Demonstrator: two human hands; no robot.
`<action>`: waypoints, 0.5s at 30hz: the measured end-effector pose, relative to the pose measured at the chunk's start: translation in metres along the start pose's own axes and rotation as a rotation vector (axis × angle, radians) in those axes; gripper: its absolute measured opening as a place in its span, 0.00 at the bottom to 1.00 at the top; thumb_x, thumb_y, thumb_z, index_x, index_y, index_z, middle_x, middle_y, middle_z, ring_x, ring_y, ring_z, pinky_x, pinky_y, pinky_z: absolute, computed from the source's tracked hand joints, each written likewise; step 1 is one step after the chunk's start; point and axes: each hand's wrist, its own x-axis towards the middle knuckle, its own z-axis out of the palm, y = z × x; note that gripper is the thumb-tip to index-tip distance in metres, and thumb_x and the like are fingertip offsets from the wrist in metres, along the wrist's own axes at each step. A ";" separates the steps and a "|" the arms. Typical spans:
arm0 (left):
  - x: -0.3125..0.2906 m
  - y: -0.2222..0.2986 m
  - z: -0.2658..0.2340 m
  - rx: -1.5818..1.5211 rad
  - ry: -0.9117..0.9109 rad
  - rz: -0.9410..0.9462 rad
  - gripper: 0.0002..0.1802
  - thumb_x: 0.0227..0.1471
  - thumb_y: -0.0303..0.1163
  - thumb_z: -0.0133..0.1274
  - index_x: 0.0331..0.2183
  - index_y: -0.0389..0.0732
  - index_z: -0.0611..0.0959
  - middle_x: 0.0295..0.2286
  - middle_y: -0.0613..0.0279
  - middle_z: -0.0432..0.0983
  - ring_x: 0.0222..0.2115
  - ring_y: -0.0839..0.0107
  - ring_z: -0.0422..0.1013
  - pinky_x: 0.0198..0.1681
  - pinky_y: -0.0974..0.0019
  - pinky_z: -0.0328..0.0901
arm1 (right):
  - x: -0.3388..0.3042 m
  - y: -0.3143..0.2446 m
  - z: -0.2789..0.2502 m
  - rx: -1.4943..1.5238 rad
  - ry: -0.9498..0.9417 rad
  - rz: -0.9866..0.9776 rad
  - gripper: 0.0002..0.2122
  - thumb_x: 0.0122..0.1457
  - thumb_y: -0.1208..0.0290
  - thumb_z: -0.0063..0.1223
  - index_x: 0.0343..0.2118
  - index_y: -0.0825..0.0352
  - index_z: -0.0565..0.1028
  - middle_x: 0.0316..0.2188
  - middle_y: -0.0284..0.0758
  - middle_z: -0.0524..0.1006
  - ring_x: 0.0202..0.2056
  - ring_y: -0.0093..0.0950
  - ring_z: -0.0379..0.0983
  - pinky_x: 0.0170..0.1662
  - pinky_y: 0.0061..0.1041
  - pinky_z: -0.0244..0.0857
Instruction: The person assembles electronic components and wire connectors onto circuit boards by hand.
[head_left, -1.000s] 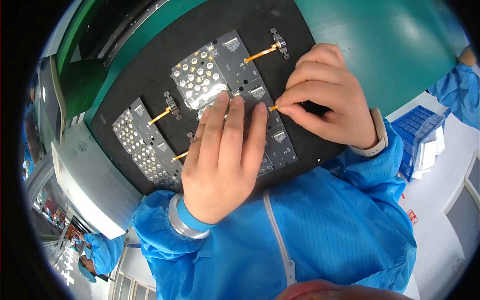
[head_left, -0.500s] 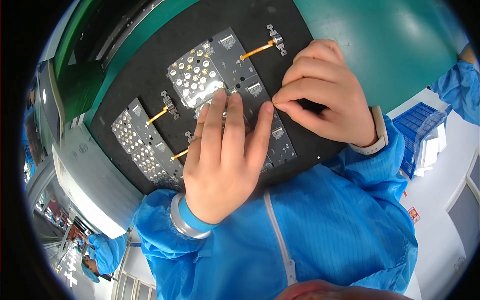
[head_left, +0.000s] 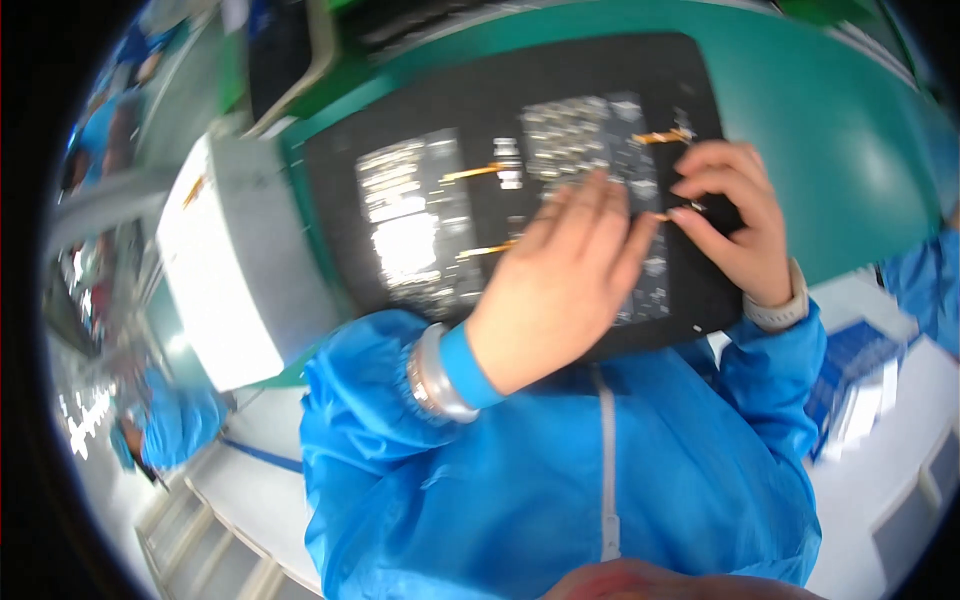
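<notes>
My left hand (head_left: 560, 290) lies flat with its fingers stretched out over the right-hand dark circuit board panel (head_left: 565, 130), hiding its middle. By that panel's right edge is my right hand (head_left: 745, 220), its thumb and forefinger apart. A short orange flex cable (head_left: 660, 217) shows between my left forefinger and right thumb, with a small part by the right fingers. Farther up the same edge, another orange flex cable (head_left: 655, 137) sticks out to a metal piece. The left-hand panel (head_left: 450, 200) has similar orange cables along its right side. Motion blurs fine details.
Both panels rest on a black mat (head_left: 330, 170) over a green tabletop (head_left: 840, 180). A white box-like thing (head_left: 220, 300) stands left of the mat. At the right are a blue crate (head_left: 850, 370) and another person's blue sleeve (head_left: 920, 290). Another person (head_left: 180, 415) is at lower left.
The whole view has swung, so the mat and panels appear turned and farther right. My right thumb and forefinger, pinched together before, have parted. My left hand stays on the panel.
</notes>
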 end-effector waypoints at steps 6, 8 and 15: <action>-0.055 -0.050 -0.063 -0.297 0.144 -0.129 0.25 0.39 0.21 0.59 0.45 0.34 0.77 0.43 0.48 0.73 0.45 0.52 0.70 0.45 0.59 0.67 | 0.002 0.000 0.015 -0.024 -0.043 0.036 0.10 0.44 0.81 0.60 0.31 0.68 0.74 0.41 0.37 0.72 0.44 0.34 0.67 0.48 0.29 0.60; -0.075 -0.059 -0.097 -0.094 0.225 -0.231 0.25 0.38 0.19 0.59 0.44 0.34 0.77 0.41 0.51 0.76 0.42 0.53 0.72 0.44 0.58 0.67 | -0.012 -0.004 0.001 -0.117 0.005 0.061 0.09 0.45 0.81 0.58 0.31 0.69 0.73 0.42 0.38 0.71 0.45 0.33 0.67 0.50 0.29 0.59; -0.204 -0.211 -0.164 0.510 0.293 -0.776 0.10 0.49 0.30 0.57 0.36 0.39 0.82 0.36 0.54 0.78 0.37 0.53 0.73 0.41 0.62 0.67 | -0.009 -0.007 0.002 0.045 0.123 0.144 0.07 0.50 0.84 0.51 0.33 0.71 0.72 0.42 0.39 0.72 0.45 0.32 0.68 0.50 0.28 0.60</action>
